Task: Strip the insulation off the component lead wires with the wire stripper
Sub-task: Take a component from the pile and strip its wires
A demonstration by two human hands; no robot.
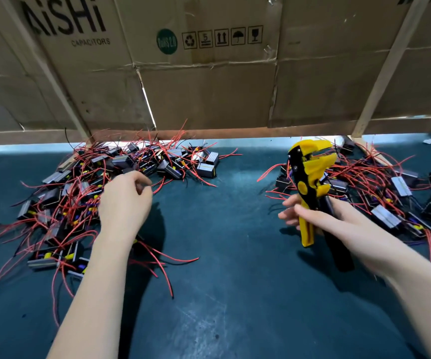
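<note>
The wire stripper (pixel 310 187) is held upright above the mat on the right, yellow head up and its jaws gaping, nothing fed into them, so it looks parked ready for the next lead rather than mid-cut. It's gripped by the right hand (pixel 312 216) low on the handles, fingers curled round them; probably kept loose enough that the handles aren't squeezed yet.

The left pile of components (pixel 84 193) is being reached into by the left hand (pixel 125 200), fingers bent and drawn together as if a red lead is being picked out, though whether anything is actually pinched can't be told from here.

A second pile (pixel 380 193) sits behind the tool on the right, well apart from the first, likely a done/undone split. Everything's laid on a dark green mat (pixel 224 255), with flattened cardboard (pixel 209 81) propped behind as a backstop.
</note>
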